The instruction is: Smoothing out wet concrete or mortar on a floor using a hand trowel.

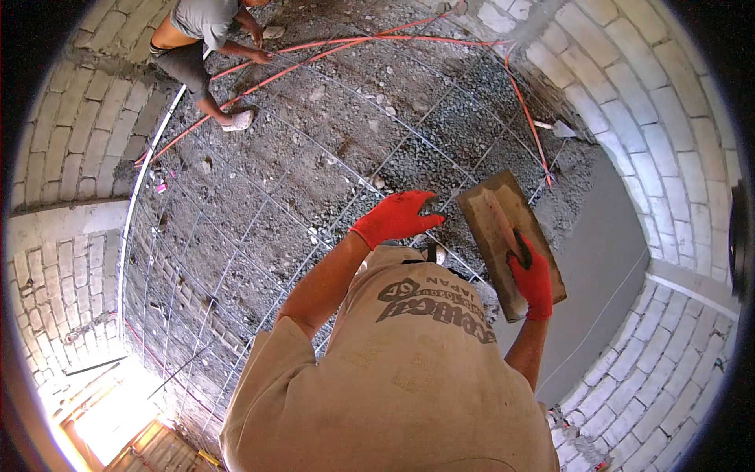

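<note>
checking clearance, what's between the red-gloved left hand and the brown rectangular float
In the head view, loose grey gravel shows between the left hand and float.

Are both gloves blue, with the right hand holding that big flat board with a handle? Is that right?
Not quite. The gloves are red, not blue, as the head view shows. The right hand is indeed holding the big flat board with a handle.

head-worn left fisheye | faces steeply down | torso (409, 370) close, hands (397, 218) beyond, block walls (672, 118) farther toward rim
</note>
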The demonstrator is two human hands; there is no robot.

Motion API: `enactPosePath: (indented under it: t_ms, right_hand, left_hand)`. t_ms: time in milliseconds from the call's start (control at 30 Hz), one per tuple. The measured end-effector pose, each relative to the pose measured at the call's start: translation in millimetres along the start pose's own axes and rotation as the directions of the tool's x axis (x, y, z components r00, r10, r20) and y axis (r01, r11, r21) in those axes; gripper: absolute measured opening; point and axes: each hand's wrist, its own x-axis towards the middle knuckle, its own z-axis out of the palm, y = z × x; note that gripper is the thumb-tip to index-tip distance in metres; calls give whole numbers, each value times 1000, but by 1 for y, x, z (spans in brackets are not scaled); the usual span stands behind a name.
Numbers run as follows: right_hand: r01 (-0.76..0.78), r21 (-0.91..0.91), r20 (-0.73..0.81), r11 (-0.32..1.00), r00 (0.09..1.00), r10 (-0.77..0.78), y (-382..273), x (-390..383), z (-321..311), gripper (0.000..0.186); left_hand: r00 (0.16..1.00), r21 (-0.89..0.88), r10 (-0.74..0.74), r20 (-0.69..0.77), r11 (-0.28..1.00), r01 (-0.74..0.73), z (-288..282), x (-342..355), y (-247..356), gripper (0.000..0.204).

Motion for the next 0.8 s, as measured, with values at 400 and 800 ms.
enactPosePath:
  t_ms: [400,800]
  right_hand:
    - [14,-10,-16,1000,1000,-15,5,1,2,57]
    - [-15,3,10,1000,1000,14,0,1,-1,57]
  left_hand:
    - [1000,2,-10,6,1000,10,3,1,-3,70]
    - [999,14,-30,24,999,30,0,1,0,71]
